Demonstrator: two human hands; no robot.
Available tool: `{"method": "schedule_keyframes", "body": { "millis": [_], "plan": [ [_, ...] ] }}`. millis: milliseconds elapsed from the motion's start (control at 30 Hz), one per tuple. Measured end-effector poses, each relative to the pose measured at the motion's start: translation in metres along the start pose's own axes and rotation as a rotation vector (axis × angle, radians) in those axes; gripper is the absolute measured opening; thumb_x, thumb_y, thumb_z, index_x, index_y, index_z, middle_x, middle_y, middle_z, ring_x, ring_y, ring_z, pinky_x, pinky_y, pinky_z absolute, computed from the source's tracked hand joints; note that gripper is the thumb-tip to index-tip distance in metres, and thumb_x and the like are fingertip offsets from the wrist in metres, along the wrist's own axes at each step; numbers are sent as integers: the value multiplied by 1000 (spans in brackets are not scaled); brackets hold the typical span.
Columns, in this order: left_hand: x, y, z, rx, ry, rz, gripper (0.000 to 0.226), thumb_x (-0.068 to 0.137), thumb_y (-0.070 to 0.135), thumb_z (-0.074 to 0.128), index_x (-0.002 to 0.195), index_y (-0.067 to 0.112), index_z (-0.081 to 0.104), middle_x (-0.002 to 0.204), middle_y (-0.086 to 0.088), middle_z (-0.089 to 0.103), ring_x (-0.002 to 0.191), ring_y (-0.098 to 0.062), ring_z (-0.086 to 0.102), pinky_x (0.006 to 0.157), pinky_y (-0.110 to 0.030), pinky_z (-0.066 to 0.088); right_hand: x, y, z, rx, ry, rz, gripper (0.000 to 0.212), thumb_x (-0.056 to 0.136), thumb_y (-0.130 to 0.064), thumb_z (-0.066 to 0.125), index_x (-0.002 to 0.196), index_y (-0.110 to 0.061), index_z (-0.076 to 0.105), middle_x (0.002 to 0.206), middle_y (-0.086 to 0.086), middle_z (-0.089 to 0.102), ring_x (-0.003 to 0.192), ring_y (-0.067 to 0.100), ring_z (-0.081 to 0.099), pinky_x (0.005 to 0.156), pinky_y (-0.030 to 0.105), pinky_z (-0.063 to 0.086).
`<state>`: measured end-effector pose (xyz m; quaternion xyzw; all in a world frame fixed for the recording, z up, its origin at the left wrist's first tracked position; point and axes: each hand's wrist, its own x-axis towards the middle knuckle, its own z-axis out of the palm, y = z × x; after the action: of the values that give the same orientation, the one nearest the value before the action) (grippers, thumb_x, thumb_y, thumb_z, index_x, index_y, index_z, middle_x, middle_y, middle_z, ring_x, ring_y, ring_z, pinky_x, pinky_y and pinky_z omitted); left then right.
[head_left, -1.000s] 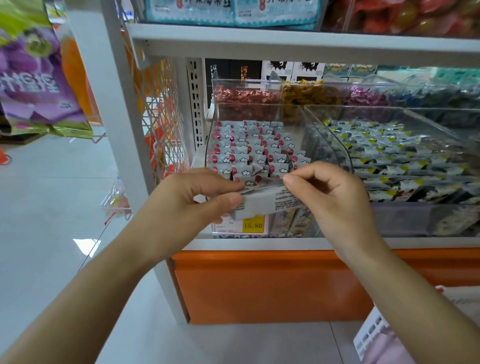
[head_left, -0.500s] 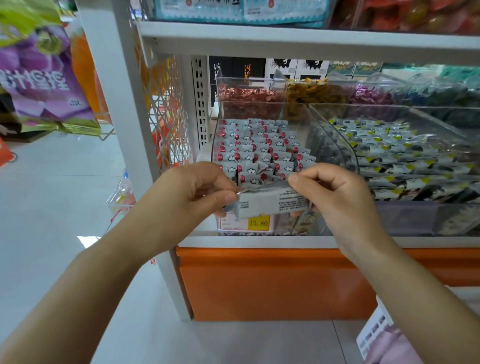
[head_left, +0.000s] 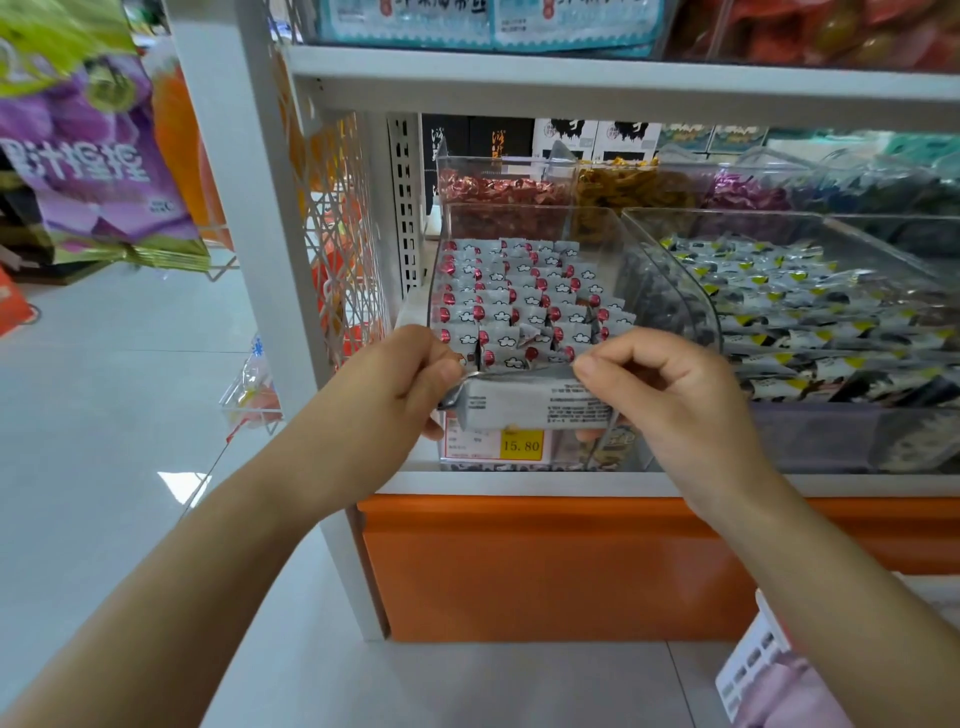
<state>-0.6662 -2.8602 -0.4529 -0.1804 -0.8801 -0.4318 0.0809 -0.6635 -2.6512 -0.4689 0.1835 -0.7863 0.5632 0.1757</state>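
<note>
The left grip (head_left: 384, 384) and right grip (head_left: 670, 395) have drawn a little farther apart. The packet (head_left: 524, 402) between them was crumpled and slack a second ago and is now pulled flat and taut, with its printed side turned squarely to the camera. Its top edge has parted into a thin silvery slit running from one pinch to the other, and its left corner now folds down under the left thumb. Both grips have also risen slightly towards the front of the bin (head_left: 693, 312)
</note>
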Motion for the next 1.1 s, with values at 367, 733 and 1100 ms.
{"method": "schedule_keyframes", "body": {
  "millis": [367,733,1100],
  "plan": [
    [-5,7,5,-165,-17,4,18,77,39,63,94,35,57,96,14,63,90,-3,61,70,-22,56,0,0,1,115,-22,110,22,79,-36,63,75,-17,73,72,-2,72,65,13,69,57,29,56],
    [-1,6,8,-208,92,6,6,88,22,58,87,27,61,79,9,67,71,-2,64,59,-13,50,4,7,-4,470,-123,277,28,75,-37,65,91,-16,75,91,9,74,82,21,71,63,26,58],
    [17,-6,3,293,335,51,39,93,37,44,126,21,55,125,4,54,120,-14,43,100,-34,38,22,6,4,232,336,86,20,87,-10,63,106,-18,63,88,-6,70,76,9,69,66,21,56]
  ]
}}
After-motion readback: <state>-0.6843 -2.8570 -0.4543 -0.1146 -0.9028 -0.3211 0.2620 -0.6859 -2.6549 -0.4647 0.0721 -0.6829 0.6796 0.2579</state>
